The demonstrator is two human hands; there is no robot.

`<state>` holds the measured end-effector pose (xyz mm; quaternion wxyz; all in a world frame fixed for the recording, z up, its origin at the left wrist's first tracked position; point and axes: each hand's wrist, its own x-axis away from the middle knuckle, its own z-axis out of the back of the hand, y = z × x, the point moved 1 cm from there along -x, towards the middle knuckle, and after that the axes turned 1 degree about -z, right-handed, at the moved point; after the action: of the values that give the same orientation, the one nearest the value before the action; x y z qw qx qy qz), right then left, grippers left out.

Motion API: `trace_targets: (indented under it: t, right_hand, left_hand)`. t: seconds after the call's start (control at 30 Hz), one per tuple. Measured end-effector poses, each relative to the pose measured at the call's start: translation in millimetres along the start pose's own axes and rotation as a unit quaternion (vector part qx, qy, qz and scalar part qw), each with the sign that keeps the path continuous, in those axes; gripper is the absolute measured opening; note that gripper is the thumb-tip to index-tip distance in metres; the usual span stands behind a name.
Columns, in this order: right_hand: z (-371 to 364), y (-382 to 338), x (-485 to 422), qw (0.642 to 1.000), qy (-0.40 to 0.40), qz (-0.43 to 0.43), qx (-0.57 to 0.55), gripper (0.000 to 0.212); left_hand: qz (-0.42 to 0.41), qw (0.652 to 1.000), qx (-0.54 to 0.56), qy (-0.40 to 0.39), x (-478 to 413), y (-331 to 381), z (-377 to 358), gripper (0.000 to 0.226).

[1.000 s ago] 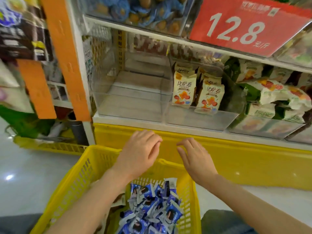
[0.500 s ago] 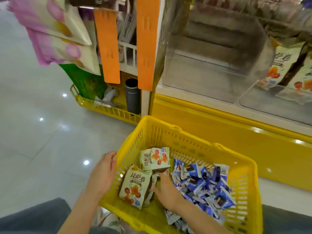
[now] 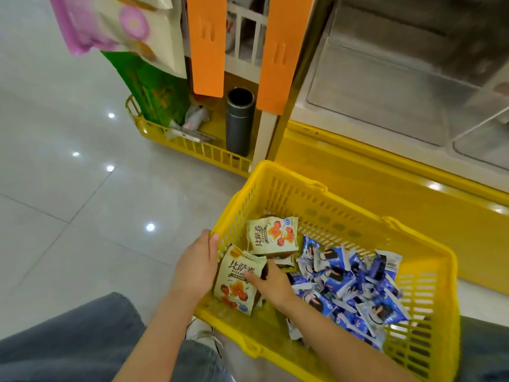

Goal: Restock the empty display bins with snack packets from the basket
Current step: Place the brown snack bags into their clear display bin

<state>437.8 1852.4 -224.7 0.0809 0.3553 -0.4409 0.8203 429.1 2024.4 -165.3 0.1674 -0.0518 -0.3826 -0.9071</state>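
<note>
A yellow basket (image 3: pixel 355 216) stands on the floor below the shelf. It holds cream snack packets with orange pictures on the left and a heap of several blue packets (image 3: pixel 355 282) on the right. My right hand (image 3: pixel 272 285) reaches into the basket and grips the near cream packet (image 3: pixel 237 282), thumb on its front. A second cream packet (image 3: pixel 272 235) lies just behind it. My left hand (image 3: pixel 194 268) rests against the basket's left rim with its fingers pointing up. An empty clear display bin (image 3: pixel 371 100) sits on the shelf above.
A yellow shelf base (image 3: pixel 385 188) runs behind the basket. A dark cylinder (image 3: pixel 239 122) stands in a low yellow tray (image 3: pixel 192 144) at the shelf end, under orange strips (image 3: pixel 208 45). Hanging bags (image 3: pixel 115 26) are at top left. Tiled floor lies to the left. My knee (image 3: pixel 77 340) is at the bottom left.
The view dropped from the shelf to the basket. Both hands came down from near the shelf; my right hand has closed on the near cream packet and tilted it up.
</note>
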Motion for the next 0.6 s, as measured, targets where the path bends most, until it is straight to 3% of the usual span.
trace_targets:
  t: [0.27,0.4,0.5,0.6]
  right_hand:
    - [60,-26,36,0.994,0.035,0.104,0.025,0.054]
    - [98,-52,59,0.988,0.057,0.136,0.043,0.047]
    - [110,-69,71,0.984,0.06,0.161,0.048,0.023]
    - [109,-85,78,0.982,0.056,0.177,0.036,0.019]
  left_hand:
    - [0.063,0.996,0.025,-0.053,2,1,2,0.041]
    - [0.028,0.998,-0.052,0.028,9,17,9,0.048]
    - [-0.031,0.995,0.091,0.031,15,46,18,0.04]
    - [0.007,0.959,0.268,-0.088,23,69,27,0.046]
